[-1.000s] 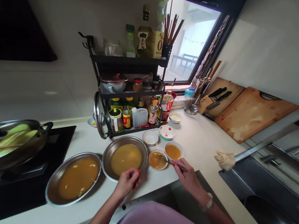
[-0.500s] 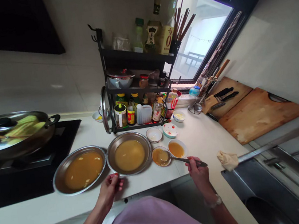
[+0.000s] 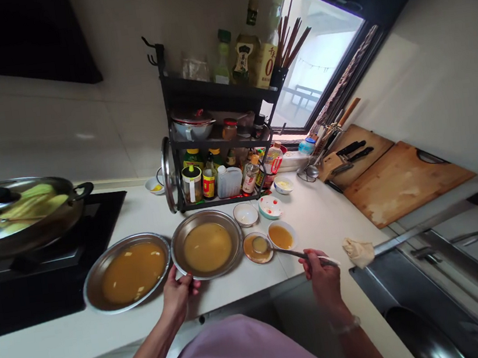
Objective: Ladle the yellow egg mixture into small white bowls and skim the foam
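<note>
My right hand [image 3: 325,278] is closed round the dark handle of a ladle [image 3: 295,252]. The ladle's bowl is at a small brown-rimmed bowl [image 3: 249,257] of brownish liquid. Beside that stands a white bowl [image 3: 294,235] of orange-brown liquid. With thumb and fingers, my left hand [image 3: 177,295] grips the near left rim of a round metal dish [image 3: 237,255] holding yellowish broth. A second metal dish [image 3: 92,289], to the left, contains browner broth with a few pale pieces floating in it.
A black rack [image 3: 223,140] with bottles and jars stands behind the dishes. Farther left, a lidded pan [image 3: 50,218] sits on the stove [image 3: 98,244]. Small bowls, including a strawberry-patterned one [image 3: 270,207], stand near the rack. Cutting boards [image 3: 407,183] and a sink [image 3: 394,287] are right.
My left hand has shifted slightly up and right, its fingers now further round the dish's rim. My right hand has moved slightly right and down with the ladle, whose bowl stays at the small bowl.
</note>
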{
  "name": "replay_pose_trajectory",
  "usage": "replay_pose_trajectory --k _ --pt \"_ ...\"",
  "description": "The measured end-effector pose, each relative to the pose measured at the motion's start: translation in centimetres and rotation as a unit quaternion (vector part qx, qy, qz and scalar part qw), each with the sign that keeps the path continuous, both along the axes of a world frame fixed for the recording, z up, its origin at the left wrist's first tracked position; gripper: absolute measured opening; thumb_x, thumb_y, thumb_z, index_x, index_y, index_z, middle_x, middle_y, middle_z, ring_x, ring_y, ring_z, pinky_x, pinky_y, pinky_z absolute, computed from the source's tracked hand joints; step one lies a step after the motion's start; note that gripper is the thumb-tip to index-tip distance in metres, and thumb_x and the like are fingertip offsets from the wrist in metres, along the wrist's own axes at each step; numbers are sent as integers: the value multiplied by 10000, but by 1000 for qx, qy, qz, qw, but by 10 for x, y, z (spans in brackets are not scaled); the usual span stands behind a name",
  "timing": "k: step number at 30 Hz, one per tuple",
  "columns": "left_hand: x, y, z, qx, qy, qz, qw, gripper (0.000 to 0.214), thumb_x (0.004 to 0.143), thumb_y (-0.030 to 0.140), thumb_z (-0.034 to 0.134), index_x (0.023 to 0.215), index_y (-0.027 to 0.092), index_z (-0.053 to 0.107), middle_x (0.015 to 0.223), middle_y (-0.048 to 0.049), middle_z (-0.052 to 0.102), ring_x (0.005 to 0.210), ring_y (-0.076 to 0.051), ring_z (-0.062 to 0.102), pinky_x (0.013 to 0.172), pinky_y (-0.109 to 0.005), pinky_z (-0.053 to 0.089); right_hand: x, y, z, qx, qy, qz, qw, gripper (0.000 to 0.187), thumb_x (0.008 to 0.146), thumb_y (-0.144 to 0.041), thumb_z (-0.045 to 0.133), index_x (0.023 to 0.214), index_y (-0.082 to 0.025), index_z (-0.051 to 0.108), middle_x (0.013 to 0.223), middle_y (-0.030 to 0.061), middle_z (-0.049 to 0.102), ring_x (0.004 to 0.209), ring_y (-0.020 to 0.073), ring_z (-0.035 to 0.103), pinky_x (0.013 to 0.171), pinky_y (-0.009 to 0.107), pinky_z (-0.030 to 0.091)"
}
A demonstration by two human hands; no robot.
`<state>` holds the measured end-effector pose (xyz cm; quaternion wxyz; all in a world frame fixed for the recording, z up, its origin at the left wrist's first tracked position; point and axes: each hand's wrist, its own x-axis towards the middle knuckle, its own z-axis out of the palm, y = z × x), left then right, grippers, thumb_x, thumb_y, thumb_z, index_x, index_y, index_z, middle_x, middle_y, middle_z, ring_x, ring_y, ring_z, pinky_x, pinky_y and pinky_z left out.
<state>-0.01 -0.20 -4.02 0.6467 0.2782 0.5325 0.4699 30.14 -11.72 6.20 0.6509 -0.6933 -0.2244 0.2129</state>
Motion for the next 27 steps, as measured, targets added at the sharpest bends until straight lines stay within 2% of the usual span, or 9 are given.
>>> replay_pose_trajectory --k 5,9,13,16,19,22,24,27 --pt "3 -4 2 13 2 -2 1000 715 765 141 608 1412 126 303 485 56 574 424 -119 558 382 -163 402 -16 11 1 22 -3 31 999 369 724 -493 680 836 -144 642 525 8 619 395 106 491 353 197 356" --pt "8 -7 5 -6 -3 3 1000 749 780 109 589 1446 122 248 482 53 576 427 -119 567 390 -159 407 -34 23 -11 40 -34 69 996 380 743 -523 666 828 -154 633 487 -17 576 381 122 504 335 209 374" --pt "8 -8 5 -9 -11 1 1000 761 796 86 574 1464 119 210 494 41 587 446 -127 587 402 -164 421 -54 24 -24 58 -102 133 984 329 820 -472 620 897 -157 672 579 12 629 449 140 566 362 228 451" --pt "6 -8 3 -8 -12 -9 1000 717 817 71 540 1459 117 224 496 29 595 443 -125 584 404 -162 418 -62 18 -28 71 -193 201 958 248 888 -369 564 981 -184 702 744 51 688 539 146 618 409 240 507" --pt "5 -7 2 -13 -18 -16 1000 710 821 83 551 1454 126 233 519 23 604 449 -119 588 409 -158 417 -61 11 -20 109 -321 241 909 208 900 -249 544 1013 -226 717 869 69 713 673 169 667 549 282 574" --pt "3 -6 0 -15 -27 -19 999 730 814 104 582 1451 138 228 525 30 599 447 -118 586 411 -162 416 -54 5 -8 122 -407 224 877 228 895 -188 534 1021 -236 718 920 76 722 835 199 685 736 336 586" --pt "3 -4 -1 -17 -28 -18 999 738 803 116 604 1442 143 237 519 39 589 440 -120 583 406 -161 410 -47 -1 -4 99 -414 196 883 236 902 -191 524 1049 -226 705 940 79 719 867 202 683 775 340 577" --pt "2 -3 -3 -17 -27 -25 999 724 785 109 615 1419 145 268 510 48 579 442 -123 588 402 -156 405 -38 -10 -9 53 -388 155 907 229 909 -228 519 1054 -203 694 931 80 718 829 198 687 761 330 572"
